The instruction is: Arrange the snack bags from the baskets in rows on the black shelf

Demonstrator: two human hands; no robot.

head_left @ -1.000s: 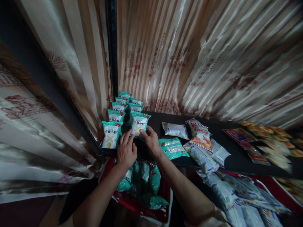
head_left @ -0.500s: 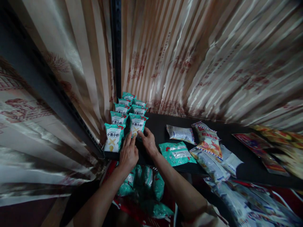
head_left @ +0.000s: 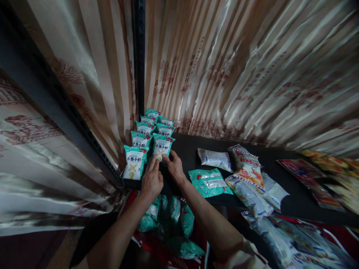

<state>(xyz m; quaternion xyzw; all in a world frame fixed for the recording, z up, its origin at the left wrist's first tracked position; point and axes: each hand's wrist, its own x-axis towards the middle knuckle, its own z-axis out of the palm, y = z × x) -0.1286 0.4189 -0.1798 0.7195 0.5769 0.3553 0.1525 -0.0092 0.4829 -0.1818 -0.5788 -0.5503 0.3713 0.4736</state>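
Teal-and-white snack bags stand upright in two files at the left end of a black shelf (head_left: 189, 149). The front snack bag (head_left: 162, 145) of the right-hand file is between my hands. My left hand (head_left: 152, 181) has its fingertips on the lower front of that bag. On its lower right side, my right hand (head_left: 174, 167) pinches it with thumb and fingers. Just left of my left hand stands another teal snack bag (head_left: 134, 164), apart from my fingers. The bag's bottom edge is partly hidden by my fingers.
A teal bag (head_left: 210, 182) lies flat to the right, beside striped-edge snack bags (head_left: 248, 168). Below the shelf, a red container (head_left: 146, 248) holds several teal bags. A dark metal post (head_left: 138, 56) stands at the corner, with striped curtains (head_left: 196, 74) behind.
Both hands keep their hold on the front bag, which has barely shifted, its top tilting slightly back. The view has moved a little.
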